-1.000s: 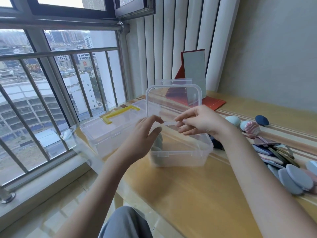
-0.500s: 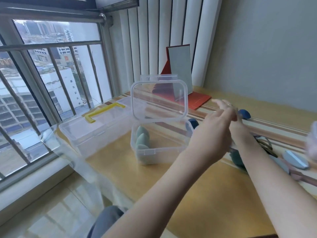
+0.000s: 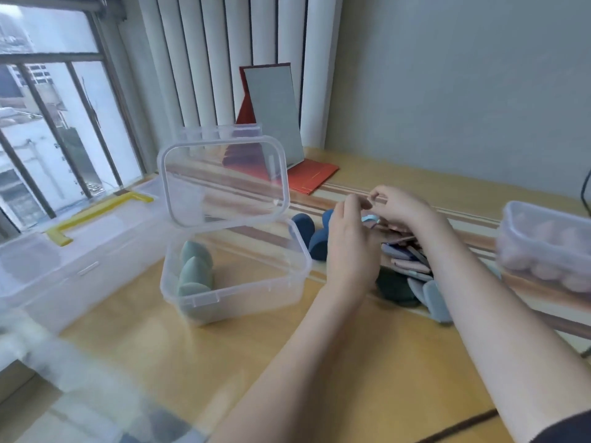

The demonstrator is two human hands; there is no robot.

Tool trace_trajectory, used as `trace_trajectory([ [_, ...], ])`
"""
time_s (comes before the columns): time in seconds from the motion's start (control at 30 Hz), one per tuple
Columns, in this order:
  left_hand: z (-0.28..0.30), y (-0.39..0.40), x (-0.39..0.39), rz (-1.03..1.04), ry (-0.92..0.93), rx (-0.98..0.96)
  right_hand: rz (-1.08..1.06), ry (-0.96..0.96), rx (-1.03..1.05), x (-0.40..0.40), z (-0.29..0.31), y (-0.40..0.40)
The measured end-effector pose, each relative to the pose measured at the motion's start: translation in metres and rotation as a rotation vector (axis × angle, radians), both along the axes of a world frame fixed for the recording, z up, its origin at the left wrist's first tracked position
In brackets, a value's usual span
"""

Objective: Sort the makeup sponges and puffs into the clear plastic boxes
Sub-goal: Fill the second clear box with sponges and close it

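Past your fingers, at the far edge of the wooden table [image 3: 224,362], you have a standing mirror [image 3: 271,113] on a red folding stand [image 3: 315,174], propped upright against the white vertical blinds [image 3: 204,65]. Well off to the left of your fingers is the barred window [image 3: 48,123]. The grey wall [image 3: 463,84] rises beyond them.

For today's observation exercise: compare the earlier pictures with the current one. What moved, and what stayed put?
Both hands left the open clear box and moved right to the pile of flat puffs. The left hand hovers open; the right hand seems to pinch something small. The green sponges stayed inside, lid still up.
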State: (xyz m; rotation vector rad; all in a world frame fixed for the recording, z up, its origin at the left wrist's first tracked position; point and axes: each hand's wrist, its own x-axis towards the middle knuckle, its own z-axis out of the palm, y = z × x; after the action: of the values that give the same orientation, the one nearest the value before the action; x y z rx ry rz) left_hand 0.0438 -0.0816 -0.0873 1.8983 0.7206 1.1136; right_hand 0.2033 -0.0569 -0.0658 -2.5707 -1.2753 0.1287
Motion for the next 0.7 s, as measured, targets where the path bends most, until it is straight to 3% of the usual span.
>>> trace_trajectory([
  [0.2,-0.009,0.013,0.000,0.035,-0.003,-0.097,0.053,0.201,0.248,-0.001,-0.022,-0.006],
  [0.37,-0.011,0.015,-0.001,0.019,-0.040,-0.111,0.086,0.220,0.430,-0.006,-0.023,-0.010],
  [0.5,-0.006,0.019,0.001,-0.055,-0.078,-0.293,0.141,0.394,0.717,-0.017,-0.008,-0.023],
  [0.7,0.000,0.024,0.003,-0.169,-0.145,-0.542,0.446,0.793,0.555,-0.044,0.008,-0.029],
])
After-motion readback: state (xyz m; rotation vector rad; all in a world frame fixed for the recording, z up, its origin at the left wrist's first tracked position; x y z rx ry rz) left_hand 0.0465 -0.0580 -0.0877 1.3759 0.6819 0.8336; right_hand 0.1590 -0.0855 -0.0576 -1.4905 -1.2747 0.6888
